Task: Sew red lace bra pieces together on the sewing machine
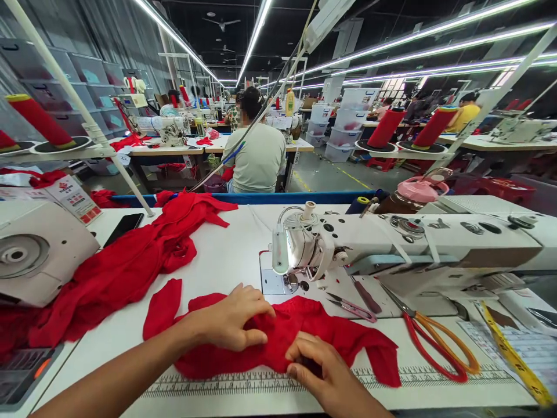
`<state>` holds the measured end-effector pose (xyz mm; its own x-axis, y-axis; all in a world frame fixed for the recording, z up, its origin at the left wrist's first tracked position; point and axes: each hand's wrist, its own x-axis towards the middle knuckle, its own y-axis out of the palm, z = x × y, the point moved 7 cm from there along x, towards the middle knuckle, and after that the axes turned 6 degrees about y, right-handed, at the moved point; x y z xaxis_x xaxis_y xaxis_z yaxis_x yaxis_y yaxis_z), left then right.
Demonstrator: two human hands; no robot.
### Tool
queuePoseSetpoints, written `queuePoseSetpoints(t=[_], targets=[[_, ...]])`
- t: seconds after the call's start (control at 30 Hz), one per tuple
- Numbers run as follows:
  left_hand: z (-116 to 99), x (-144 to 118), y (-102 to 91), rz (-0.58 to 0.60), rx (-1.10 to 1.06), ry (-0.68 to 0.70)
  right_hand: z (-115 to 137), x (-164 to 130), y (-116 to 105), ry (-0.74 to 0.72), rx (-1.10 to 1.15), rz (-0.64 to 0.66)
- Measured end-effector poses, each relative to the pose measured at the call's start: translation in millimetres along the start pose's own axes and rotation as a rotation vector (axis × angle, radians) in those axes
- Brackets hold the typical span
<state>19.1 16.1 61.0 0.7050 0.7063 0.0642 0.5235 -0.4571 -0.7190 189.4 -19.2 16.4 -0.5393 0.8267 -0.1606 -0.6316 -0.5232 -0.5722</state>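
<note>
A red garment piece (300,316) lies spread on the white sewing table, just in front of the sewing machine's needle area (290,281). My left hand (239,319) rests on top of it, fingers stretched and thumb apart. At its near edge, my right hand (319,368) has curled fingers, with thumb and index fingertips close together on the red cloth. A narrower red flap (163,307) sticks out at the left end, and another strip (383,357) hangs toward the printed ruler (209,383) at the right.
Red cloth (130,270) is heaped at the left beside a phone (124,227). Thread snips (354,307), orange-and-red-handled scissors (439,342) and a yellow tape measure (517,360) lie right. A pink-lidded jar (420,191) stands behind the machine. A person (256,154) sits ahead.
</note>
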Motion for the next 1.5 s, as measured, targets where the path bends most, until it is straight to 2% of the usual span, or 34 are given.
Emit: queuePoseSetpoints(t=[0.07,0.17,0.27,0.37,0.47,0.53,0.6,0.7,0.8,0.93,1.03,1.13,1.23,1.37,1.43,1.5], targets=[[-2,-12,-1.9,-0.082,0.055,-0.029,0,-5,1,-0.058,-0.089,0.0],[-4,-42,6.9,-0.219,0.136,-0.081,7,-12,2,-0.161,-0.228,0.008],[-11,-70,28.1,-0.365,0.249,-0.01,26,-12,-1,-0.306,-0.288,-0.067],[-12,-87,54.8,-0.462,0.505,0.019,43,-4,6,-0.445,-0.364,-0.113],[0,-100,72.1,-0.536,0.819,-0.154,40,7,15,-0.439,-0.467,-0.201],[10,-109,78.9,-0.537,0.893,-0.268,32,13,17,-0.397,-0.497,-0.253],[17,-115,84.0,-0.499,0.906,-0.318,27,15,18,-0.373,-0.494,-0.251],[18,-118,85.8,-0.459,0.918,-0.34,26,15,16,-0.363,-0.49,-0.248],[12,-116,80.0,-0.502,0.92,-0.33,30,13,12,-0.355,-0.47,-0.232],[-5,-112,63.9,-0.596,0.886,-0.251,33,1,1,-0.372,-0.438,-0.261],[-17,-103,47.4,-0.636,0.76,-0.156,28,-11,-5,-0.326,-0.453,-0.312],[-20,-79,37.5,-0.552,0.54,-0.018,18,-16,2,-0.24,-0.482,-0.297],[-14,-50,37.5,-0.364,0.341,0.061,12,-15,10,-0.187,-0.482,-0.29],[1,-30,40.6,-0.126,0.215,0.012,10,-12,14,-0.151,-0.434,-0.267],[4,-29,40.2,-0.077,0.209,-0.003,11,-12,14,-0.148,-0.406,-0.26],[1,-30,39.8,-0.081,0.231,0.018,12,-14,12,-0.162,-0.391,-0.276]])
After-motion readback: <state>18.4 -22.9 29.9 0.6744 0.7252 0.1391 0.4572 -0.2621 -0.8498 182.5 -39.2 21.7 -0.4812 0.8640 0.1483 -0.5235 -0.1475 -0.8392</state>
